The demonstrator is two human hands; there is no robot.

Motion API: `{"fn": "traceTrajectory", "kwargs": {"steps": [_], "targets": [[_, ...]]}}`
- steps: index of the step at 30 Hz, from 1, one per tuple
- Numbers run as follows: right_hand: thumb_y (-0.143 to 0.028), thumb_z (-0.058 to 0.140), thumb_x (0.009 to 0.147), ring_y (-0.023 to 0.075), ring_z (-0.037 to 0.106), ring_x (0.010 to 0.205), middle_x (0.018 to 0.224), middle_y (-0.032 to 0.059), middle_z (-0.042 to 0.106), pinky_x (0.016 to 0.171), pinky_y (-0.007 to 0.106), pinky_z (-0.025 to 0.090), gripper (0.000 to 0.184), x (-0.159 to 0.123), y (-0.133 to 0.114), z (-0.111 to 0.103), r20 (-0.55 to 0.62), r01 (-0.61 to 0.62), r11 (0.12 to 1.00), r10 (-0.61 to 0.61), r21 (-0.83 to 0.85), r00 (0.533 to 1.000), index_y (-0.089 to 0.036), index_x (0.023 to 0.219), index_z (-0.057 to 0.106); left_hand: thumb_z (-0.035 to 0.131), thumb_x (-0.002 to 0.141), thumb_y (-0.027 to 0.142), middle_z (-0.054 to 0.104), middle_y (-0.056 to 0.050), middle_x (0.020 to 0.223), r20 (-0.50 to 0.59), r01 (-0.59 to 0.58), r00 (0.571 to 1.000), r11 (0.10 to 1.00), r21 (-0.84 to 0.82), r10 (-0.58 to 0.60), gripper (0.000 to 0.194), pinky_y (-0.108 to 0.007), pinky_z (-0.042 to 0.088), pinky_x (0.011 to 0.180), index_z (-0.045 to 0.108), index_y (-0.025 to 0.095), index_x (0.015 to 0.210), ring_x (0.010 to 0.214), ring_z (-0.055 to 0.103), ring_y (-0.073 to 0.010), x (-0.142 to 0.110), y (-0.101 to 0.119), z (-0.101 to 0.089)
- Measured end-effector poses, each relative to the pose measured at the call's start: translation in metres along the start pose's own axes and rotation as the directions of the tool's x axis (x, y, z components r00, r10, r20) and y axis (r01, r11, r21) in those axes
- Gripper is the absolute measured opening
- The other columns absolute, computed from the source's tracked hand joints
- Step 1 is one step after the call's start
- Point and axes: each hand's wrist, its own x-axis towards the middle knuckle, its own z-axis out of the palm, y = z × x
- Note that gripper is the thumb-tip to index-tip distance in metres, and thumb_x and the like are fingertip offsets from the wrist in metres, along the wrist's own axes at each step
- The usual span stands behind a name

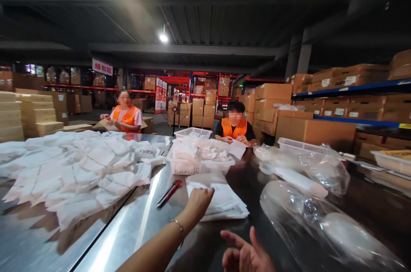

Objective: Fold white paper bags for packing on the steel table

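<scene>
My left hand [199,201] reaches out over the steel table [128,229], a thin bracelet on its wrist. Its fingers are bent down onto a small stack of flat white packets [224,203], gripping the near left edge. My right hand [245,255] hovers low at the bottom edge, palm turned up, thumb and fingers apart, holding nothing. It is a short way in front of the stack and touches nothing.
A red and black pen [169,192] lies left of the stack. Behind it stands a white basket [199,165] of packets. White bags [80,169] are heaped at left, clear plastic bags [321,220] at right. Two people in orange vests [126,115] [235,128] sit opposite; cardboard boxes [314,133] line the shelves.
</scene>
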Motion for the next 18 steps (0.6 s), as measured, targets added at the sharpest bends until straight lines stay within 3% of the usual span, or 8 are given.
{"fn": "traceTrajectory", "kwargs": {"steps": [5, 7, 8, 10, 12, 14, 16, 18], "targets": [[-0.077, 0.067, 0.070, 0.0149, 0.064, 0.065, 0.078, 0.0048, 0.070, 0.063, 0.024, 0.046, 0.067, 0.002, -0.005, 0.002, -0.257, 0.099, 0.994, -0.107, -0.045, 0.961, -0.022, 0.108, 0.071, 0.040, 0.087, -0.001, 0.061, -0.018, 0.109, -0.052, -0.002, 0.999, 1.000, -0.018, 0.001, 0.028, -0.037, 0.049, 0.087, 0.064, 0.009, 0.100, 0.106, 0.058, -0.0283, -0.007, 0.000, -0.014], [-0.077, 0.067, 0.069, 0.0155, 0.063, 0.067, 0.078, 0.0053, 0.069, 0.065, 0.025, 0.048, 0.067, 0.001, -0.007, 0.003, -0.372, 0.138, 0.966, -0.214, -0.220, 0.903, -0.021, 0.105, 0.071, 0.038, 0.086, -0.003, 0.059, -0.017, 0.116, -0.084, -0.002, 0.996, 0.999, -0.034, -0.001, 0.032, -0.036, 0.048, 0.091, 0.063, 0.008, 0.103, 0.110, 0.055, -0.0268, -0.011, -0.003, -0.016], [-0.077, 0.068, 0.068, 0.0172, 0.064, 0.070, 0.079, 0.0062, 0.070, 0.067, 0.027, 0.049, 0.067, 0.000, -0.009, 0.002, -0.429, 0.148, 0.921, -0.305, -0.360, 0.850, -0.019, 0.102, 0.071, 0.037, 0.084, -0.004, 0.057, -0.016, 0.120, -0.101, -0.005, 0.995, 0.999, -0.046, 0.000, 0.036, -0.035, 0.047, 0.093, 0.062, 0.009, 0.106, 0.111, 0.053, -0.0257, -0.014, -0.003, -0.016], [-0.075, 0.068, 0.067, 0.0229, 0.066, 0.081, 0.087, 0.0089, 0.071, 0.078, 0.034, 0.052, 0.064, -0.009, -0.018, -0.007, -0.474, 0.091, 0.713, -0.550, -0.695, 0.687, -0.018, 0.098, 0.071, 0.036, 0.080, -0.007, 0.054, -0.013, 0.126, -0.129, -0.021, 0.992, 0.997, -0.073, 0.011, 0.043, -0.031, 0.045, 0.097, 0.061, 0.010, 0.111, 0.114, 0.051, -0.0227, -0.026, -0.004, -0.014], [-0.069, 0.062, 0.070, 0.0289, 0.065, 0.096, 0.099, 0.0113, 0.071, 0.092, 0.041, 0.050, 0.057, -0.025, -0.035, -0.026, -0.361, -0.098, 0.370, -0.758, -0.924, 0.544, -0.019, 0.096, 0.072, 0.035, 0.077, -0.008, 0.055, -0.010, 0.124, -0.139, -0.050, 0.990, 0.994, -0.100, 0.036, 0.049, -0.027, 0.044, 0.098, 0.060, 0.011, 0.114, 0.111, 0.052, -0.0196, -0.046, -0.002, -0.010], [-0.057, 0.049, 0.077, 0.0312, 0.061, 0.111, 0.113, 0.0117, 0.068, 0.103, 0.046, 0.045, 0.050, -0.047, -0.058, -0.055, -0.207, -0.327, 0.019, -0.808, -0.945, 0.552, -0.019, 0.100, 0.072, 0.035, 0.076, -0.008, 0.058, -0.009, 0.118, -0.132, -0.118, 0.986, 0.981, -0.155, 0.097, 0.051, -0.025, 0.045, 0.096, 0.061, 0.012, 0.115, 0.106, 0.055, -0.0183, -0.070, 0.002, -0.002], [-0.049, 0.043, 0.074, 0.0348, 0.065, 0.101, 0.101, 0.0168, 0.070, 0.090, 0.048, 0.053, 0.043, -0.070, -0.084, -0.085, -0.130, -0.525, -0.224, -0.822, -0.821, 0.555, -0.018, 0.082, 0.073, 0.037, 0.076, -0.006, 0.060, -0.009, 0.114, -0.109, -0.188, 0.980, 0.952, -0.242, 0.166, 0.049, -0.026, 0.047, 0.094, 0.063, 0.014, 0.113, 0.102, 0.058, -0.0192, -0.093, 0.006, 0.009], [-0.039, 0.050, 0.068, 0.0398, 0.067, 0.091, 0.086, 0.0230, 0.070, 0.084, 0.050, 0.054, 0.027, -0.091, -0.110, -0.109, -0.125, -0.603, -0.248, -0.852, -0.758, 0.508, -0.018, 0.065, 0.068, 0.039, 0.077, -0.004, 0.061, -0.009, 0.114, -0.088, -0.217, 0.976, 0.919, -0.328, 0.199, 0.047, -0.028, 0.049, 0.092, 0.065, 0.016, 0.110, 0.102, 0.059, -0.0207, -0.110, 0.008, 0.022]]}}
